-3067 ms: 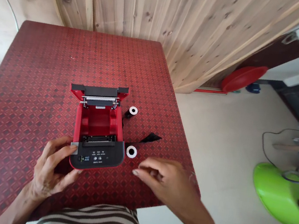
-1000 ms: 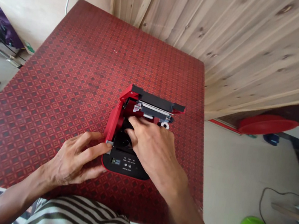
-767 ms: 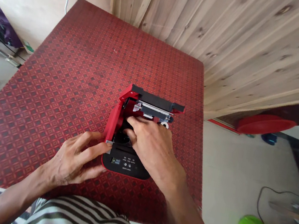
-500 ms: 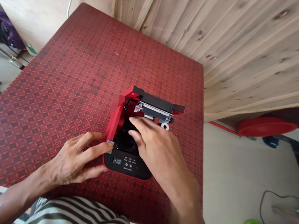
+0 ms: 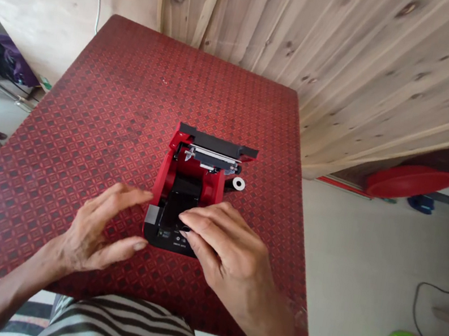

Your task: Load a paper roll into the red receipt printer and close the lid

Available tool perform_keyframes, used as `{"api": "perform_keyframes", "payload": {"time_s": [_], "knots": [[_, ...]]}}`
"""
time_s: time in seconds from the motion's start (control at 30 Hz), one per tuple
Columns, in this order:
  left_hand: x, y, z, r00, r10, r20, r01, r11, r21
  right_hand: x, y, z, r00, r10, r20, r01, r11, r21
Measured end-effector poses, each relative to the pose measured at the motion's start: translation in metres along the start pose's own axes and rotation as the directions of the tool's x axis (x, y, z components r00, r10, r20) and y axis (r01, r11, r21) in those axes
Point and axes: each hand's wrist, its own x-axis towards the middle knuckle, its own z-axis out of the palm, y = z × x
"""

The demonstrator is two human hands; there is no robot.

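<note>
Red printer (open), right hand pinching black film

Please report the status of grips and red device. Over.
Left grip open beside red device. Right grip pinching black strip. Lid raised; strip covering part of panel.

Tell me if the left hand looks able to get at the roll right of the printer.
Probably not directly: the open printer lies between the left hand and the roll.
</note>
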Motion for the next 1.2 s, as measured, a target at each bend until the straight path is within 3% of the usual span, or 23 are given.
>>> {"api": "perform_keyframes", "payload": {"time_s": [0.17,0.33,0.5,0.83,0.97,1.2], "knots": [[0.043,-0.004,-0.012,0.995,-0.053,-0.088,0.052,0.998,-0.023,-0.013,-0.003,0.009,0.994,-0.01,-0.105,0.001,0.997,-0.082],[0.094,-0.02,-0.004,0.974,0.007,-0.229,-0.004,1.0,0.012,-0.023,-0.003,0.011,0.988,0.003,-0.154,-0.019,0.995,-0.099],[0.116,-0.027,0.007,0.988,-0.042,-0.149,0.042,0.999,-0.007,-0.025,-0.005,0.012,0.982,-0.073,-0.176,0.034,0.976,-0.214],[0.113,-0.019,0.005,0.99,-0.136,0.03,0.138,0.988,-0.066,-0.033,-0.014,0.013,0.972,-0.071,-0.222,0.011,0.965,-0.262],[0.103,-0.009,-0.002,0.997,-0.014,0.071,0.018,0.999,-0.049,-0.036,-0.016,0.012,0.972,-0.044,-0.231,-0.008,0.976,-0.219],[0.059,-0.01,0.003,0.973,0.17,0.158,-0.174,0.985,0.007,-0.034,-0.009,0.016,0.974,-0.029,-0.225,-0.021,0.976,-0.218]]}}
